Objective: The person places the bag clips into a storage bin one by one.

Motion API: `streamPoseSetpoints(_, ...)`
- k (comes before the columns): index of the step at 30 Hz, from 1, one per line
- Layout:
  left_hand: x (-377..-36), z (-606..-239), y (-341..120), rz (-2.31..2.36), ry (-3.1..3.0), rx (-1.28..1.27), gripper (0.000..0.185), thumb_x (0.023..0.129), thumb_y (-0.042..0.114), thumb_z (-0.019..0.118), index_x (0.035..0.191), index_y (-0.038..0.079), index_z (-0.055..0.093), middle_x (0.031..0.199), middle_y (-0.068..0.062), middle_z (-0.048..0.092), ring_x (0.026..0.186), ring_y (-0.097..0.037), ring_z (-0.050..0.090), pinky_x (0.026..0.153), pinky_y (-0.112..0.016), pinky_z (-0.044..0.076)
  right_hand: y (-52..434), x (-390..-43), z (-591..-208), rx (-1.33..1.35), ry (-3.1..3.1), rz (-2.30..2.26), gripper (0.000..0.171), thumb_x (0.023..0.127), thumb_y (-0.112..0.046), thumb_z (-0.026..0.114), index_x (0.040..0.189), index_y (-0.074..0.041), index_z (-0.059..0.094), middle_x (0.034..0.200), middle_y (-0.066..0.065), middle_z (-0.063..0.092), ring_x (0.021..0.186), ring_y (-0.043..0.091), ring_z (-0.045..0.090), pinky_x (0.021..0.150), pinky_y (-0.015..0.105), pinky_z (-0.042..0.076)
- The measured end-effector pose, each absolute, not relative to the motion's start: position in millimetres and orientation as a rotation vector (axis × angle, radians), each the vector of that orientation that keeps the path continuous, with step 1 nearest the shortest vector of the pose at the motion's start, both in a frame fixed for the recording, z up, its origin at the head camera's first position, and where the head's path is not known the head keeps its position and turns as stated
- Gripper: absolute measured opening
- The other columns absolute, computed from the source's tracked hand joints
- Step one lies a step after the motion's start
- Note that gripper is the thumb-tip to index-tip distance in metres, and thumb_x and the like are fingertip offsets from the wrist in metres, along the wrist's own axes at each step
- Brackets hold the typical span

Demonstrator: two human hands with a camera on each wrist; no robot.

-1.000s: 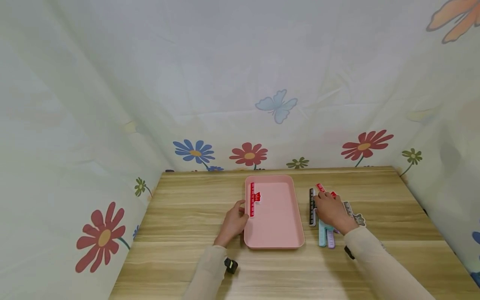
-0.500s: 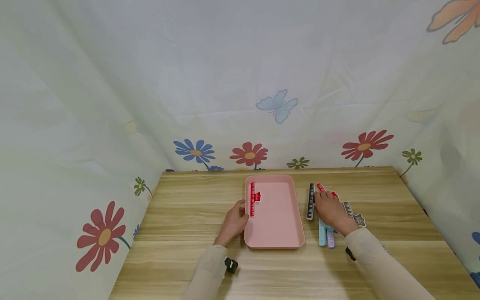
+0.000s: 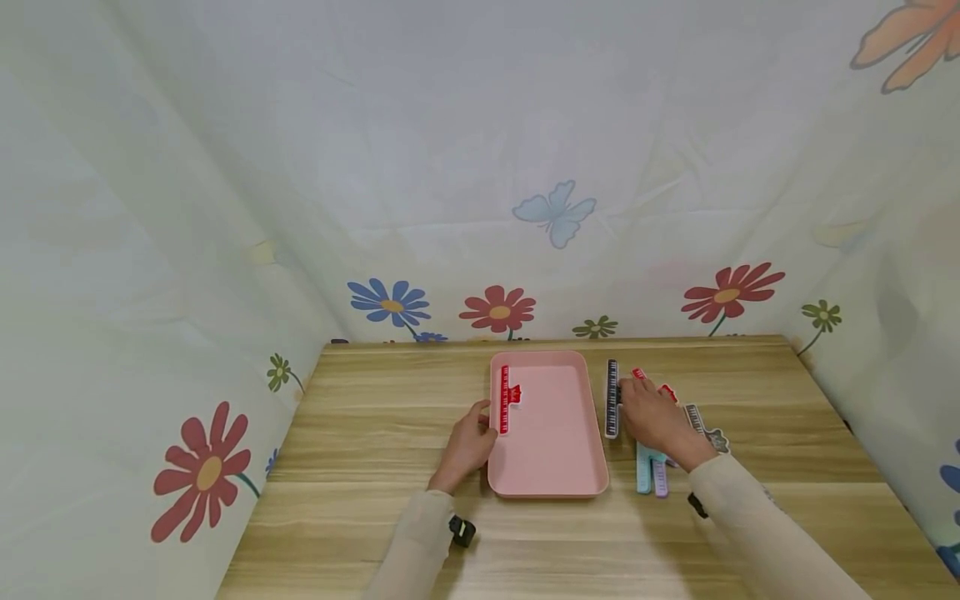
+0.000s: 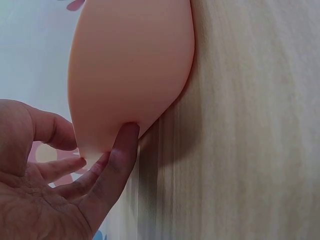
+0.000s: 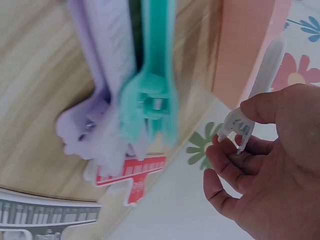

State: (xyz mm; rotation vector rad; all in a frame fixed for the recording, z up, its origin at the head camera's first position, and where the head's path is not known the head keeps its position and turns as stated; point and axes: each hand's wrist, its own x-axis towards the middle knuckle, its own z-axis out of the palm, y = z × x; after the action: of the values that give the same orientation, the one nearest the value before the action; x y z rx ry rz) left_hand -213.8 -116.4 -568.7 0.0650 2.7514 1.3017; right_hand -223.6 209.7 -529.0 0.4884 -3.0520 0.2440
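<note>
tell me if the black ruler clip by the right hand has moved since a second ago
Yes. The black ruler clip, pinched by the right hand, has moved left toward the pink tray and slightly toward the table's far edge, so it now lies closer to the tray's right rim.

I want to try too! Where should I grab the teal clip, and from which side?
Probably take the teal clip at its wide, flared end by the spring, coming down from above on the pink tray side. It lies flat, and the purple clip crowds its other edge.

Left hand [image 3: 467, 443] fingers extended; right hand [image 3: 654, 422] pinching.
</note>
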Motion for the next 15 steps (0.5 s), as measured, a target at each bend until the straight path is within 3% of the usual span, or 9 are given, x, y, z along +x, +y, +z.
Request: streamPoseSetpoints(15,-211.9,-565.4,-116.8,1.296,2.740,0.053,0.053,0.092,0.012,0.056,0.143,0.007,0.045,0.114,-0.016,0.065,0.092,-0.022,0.062,0.078,-0.037,0.054,182.7,-222.4,-499.5,0.592,-2.989,0.284,0.046,0.098,-0.019,0.055,0.135,0.008,0.045,0.129,0.024,0.055,0.123,0.041,0.051,0.104,0.062,0.039)
